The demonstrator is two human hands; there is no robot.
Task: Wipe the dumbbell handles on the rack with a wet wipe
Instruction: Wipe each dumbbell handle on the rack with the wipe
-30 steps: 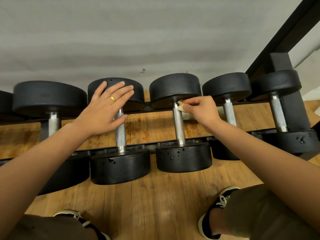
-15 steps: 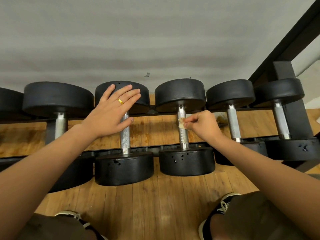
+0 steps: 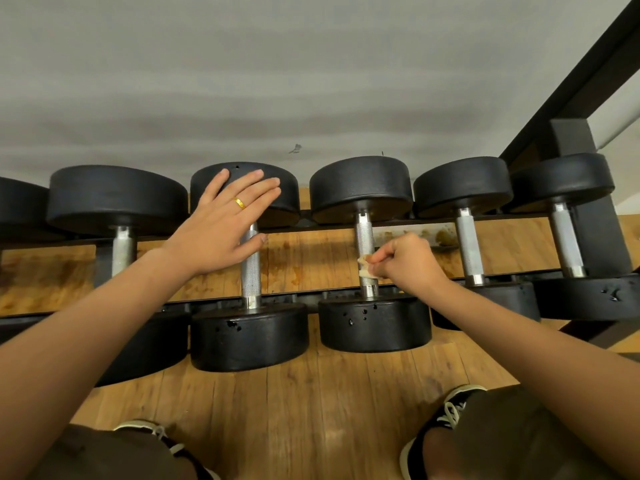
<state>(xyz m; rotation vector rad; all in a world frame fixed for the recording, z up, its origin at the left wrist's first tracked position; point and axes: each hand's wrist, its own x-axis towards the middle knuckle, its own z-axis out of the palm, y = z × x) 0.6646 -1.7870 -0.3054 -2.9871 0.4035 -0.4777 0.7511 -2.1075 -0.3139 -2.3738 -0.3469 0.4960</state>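
- Right hand (image 3: pixel 410 263) curls its fingers round the wet wipe (image 3: pixel 366 270), pinching it against the lower part of the knurled handle (image 3: pixel 364 233), just above the near weight head (image 3: pixel 374 325).
- Left hand (image 3: pixel 221 223) lies spread and flat on the neighbouring dumbbell (image 3: pixel 249 337), left of that handle.
- Bare steel runs above the wipe to the far head (image 3: pixel 360 188).
- Open gaps flank that handle on both sides; the rack rail (image 3: pixel 311 297) crosses under its near end.
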